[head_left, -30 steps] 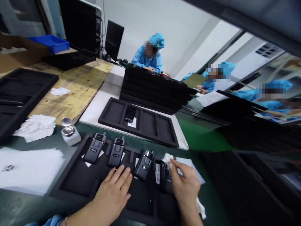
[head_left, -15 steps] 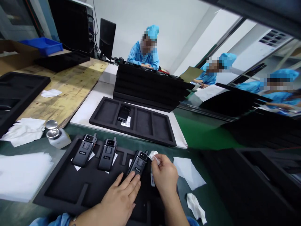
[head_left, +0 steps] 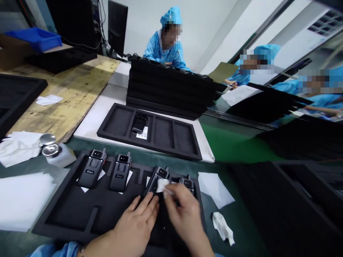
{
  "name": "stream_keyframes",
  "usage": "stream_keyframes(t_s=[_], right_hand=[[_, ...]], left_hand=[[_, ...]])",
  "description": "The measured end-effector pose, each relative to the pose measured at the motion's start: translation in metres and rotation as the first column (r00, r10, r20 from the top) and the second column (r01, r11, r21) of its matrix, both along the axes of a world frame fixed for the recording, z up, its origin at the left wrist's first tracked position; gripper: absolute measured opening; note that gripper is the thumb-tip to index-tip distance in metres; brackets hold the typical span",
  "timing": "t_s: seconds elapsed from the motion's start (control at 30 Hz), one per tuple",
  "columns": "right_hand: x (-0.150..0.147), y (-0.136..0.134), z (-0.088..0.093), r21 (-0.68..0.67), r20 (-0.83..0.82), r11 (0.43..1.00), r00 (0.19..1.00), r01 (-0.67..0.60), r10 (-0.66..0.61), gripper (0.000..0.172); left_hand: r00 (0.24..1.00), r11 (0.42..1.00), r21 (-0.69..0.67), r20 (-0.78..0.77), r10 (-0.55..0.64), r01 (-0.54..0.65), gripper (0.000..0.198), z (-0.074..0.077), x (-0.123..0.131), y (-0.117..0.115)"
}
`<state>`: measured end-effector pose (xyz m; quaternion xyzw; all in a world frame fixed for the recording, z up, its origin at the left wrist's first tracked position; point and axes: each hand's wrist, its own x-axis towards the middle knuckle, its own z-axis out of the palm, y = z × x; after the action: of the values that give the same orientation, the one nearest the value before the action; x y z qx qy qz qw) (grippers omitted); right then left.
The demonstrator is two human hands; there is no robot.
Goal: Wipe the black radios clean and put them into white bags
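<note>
Several black two-way radios lie back-up in a black foam tray (head_left: pixel 63 200). My left hand (head_left: pixel 138 219) lies with its fingers stretched out over the lower end of one radio (head_left: pixel 153 181). Between the fingertips of my right hand (head_left: pixel 183 208) is a white wipe (head_left: pixel 162 185), held against that radio's back. Partly hidden behind the right hand is another radio (head_left: pixel 187 182). Further left are a radio marked "Riton" (head_left: pixel 90 171) and a similar radio (head_left: pixel 119 175). White paper pieces show beneath some of them.
Beyond the tray sits a second foam tray (head_left: pixel 163 134) holding one radio. A stack of foam trays (head_left: pixel 166 89) stands behind it. At left are a pump bottle (head_left: pixel 59 155) and white sheets (head_left: pixel 24 200); a crumpled wipe (head_left: pixel 223 228) lies right. Co-workers in blue sit beyond.
My right hand has moved left with the wipe, from beside the radio onto its back. The rightmost radio's top now shows. My left hand stays on the radio; the view has shifted slightly.
</note>
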<state>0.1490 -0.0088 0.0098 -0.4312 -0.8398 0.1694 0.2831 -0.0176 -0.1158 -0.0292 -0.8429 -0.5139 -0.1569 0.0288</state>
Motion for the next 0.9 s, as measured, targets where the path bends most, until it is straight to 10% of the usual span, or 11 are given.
stream_keyframes(t_s=[0.13,0.43,0.7,0.9], right_hand=[[-0.028,-0.016,-0.003,-0.052,0.123,0.989,0.982,-0.140,0.145,0.020],[0.079,-0.001,0.010,0.047,-0.017,0.968,0.969,0.245,-0.245,0.015],[0.054,0.041,0.003,-0.061,0.087,0.980,0.979,0.189,-0.184,0.019],[0.125,0.045,-0.021,-0.133,-0.250,0.862,0.825,0.489,-0.506,0.028]], left_hand=[[1.000,0.999,0.039,0.015,-0.009,0.009,0.038,0.001,0.000,-0.002],[1.000,0.998,0.061,-0.010,-0.006,0.006,0.036,0.013,0.005,0.001],[0.959,0.948,-0.148,0.082,-0.273,0.282,0.065,0.010,0.071,0.029],[0.951,0.927,-0.222,0.124,-0.282,0.303,0.065,0.003,0.068,0.032]])
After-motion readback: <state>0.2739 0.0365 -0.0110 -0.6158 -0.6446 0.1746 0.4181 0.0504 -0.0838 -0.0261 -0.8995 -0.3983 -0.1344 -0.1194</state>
